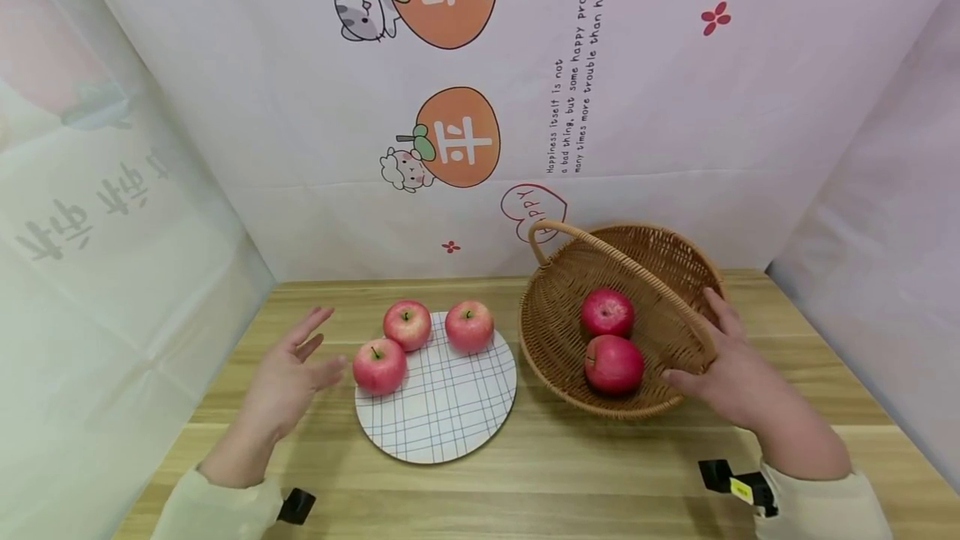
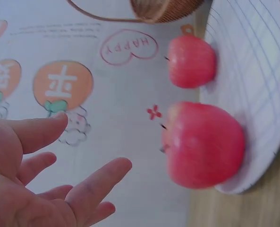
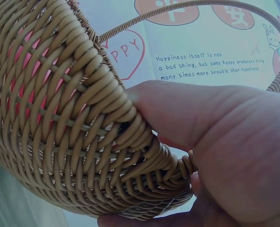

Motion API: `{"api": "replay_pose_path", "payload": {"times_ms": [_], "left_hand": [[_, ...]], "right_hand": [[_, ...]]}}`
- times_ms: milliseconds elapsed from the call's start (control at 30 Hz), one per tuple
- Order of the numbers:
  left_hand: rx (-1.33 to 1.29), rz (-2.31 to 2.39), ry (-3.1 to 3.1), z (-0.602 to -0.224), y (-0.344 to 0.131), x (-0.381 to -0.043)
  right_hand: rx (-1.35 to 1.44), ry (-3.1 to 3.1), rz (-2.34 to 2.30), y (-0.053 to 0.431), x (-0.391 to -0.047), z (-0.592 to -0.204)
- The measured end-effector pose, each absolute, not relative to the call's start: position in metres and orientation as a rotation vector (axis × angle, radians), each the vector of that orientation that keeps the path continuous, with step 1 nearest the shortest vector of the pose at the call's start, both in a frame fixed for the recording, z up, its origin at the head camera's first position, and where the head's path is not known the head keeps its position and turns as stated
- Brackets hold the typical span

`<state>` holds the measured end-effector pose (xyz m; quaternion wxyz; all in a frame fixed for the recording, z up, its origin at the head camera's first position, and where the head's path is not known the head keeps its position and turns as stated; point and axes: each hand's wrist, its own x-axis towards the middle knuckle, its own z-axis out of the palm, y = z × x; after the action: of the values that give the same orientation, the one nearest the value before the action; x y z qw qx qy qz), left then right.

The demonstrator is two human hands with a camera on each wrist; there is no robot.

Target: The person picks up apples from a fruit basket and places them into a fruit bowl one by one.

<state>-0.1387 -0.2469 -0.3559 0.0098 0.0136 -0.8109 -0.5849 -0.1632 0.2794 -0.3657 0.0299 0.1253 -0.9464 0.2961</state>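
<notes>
My right hand [image 1: 738, 365] grips the right rim of a brown wicker basket [image 1: 551, 340], beside the foot of its arched handle. In the right wrist view the thumb lies over the woven rim [image 3: 116, 94] and other fingers reach beneath. Two red apples, one [image 1: 607, 312] behind the other [image 1: 613, 365], sit inside the basket. To the left, a round white plate [image 1: 450, 415] with a blue grid carries three red apples along its back and left edge: one [image 1: 379, 366], another [image 1: 407, 325] and a third [image 1: 469, 326]. My left hand [image 1: 288, 377] hovers left of the plate, fingers spread, holding nothing.
A wood-grain table [image 1: 555, 482] lies under everything. White printed cloth [image 1: 645, 107] hangs behind it, and more cloth [image 1: 112, 232] closes off the left and right sides. The basket's handle [image 1: 622, 261] arches over its opening.
</notes>
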Motion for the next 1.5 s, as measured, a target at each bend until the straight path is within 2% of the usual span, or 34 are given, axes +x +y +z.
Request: {"api": "replay_pose_path", "payload": {"times_ms": [200, 767, 1500], "left_hand": [[-0.183, -1.633, -2.624, -0.338, -0.222, -0.131], [-0.790, -2.076, -2.483, -0.352, -0.138, -0.147], [-0.956, -1.870, -2.668, -0.372, -0.043, -0.192]], "right_hand": [[0.387, -2.923, 0.899, 0.279, -0.163, -0.366], [0.394, -2.909, 0.904, 0.281, -0.162, -0.367], [0.389, -2.914, 0.896, 0.280, -0.163, -0.367]]}}
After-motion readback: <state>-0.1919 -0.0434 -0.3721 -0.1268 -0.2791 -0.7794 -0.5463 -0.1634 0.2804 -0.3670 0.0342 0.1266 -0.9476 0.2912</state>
